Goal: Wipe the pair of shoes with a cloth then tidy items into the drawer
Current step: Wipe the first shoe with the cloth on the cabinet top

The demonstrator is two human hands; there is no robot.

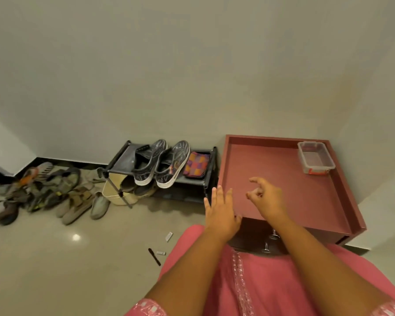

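While empty, both hands (221, 210) hover spread.

Cabinet top (283, 179) mostly bare; clear bin (316, 157) blocks far right corner.

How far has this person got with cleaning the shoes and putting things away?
Nothing clearly looks finished. The pair of shoes sits on the rack beside a folded checked cloth; whether they were wiped, I cannot tell. Both hands are empty: the left hand and right hand hover over the red cabinet. Its drawers look shut, and small items lie on the floor, so tidying remains.
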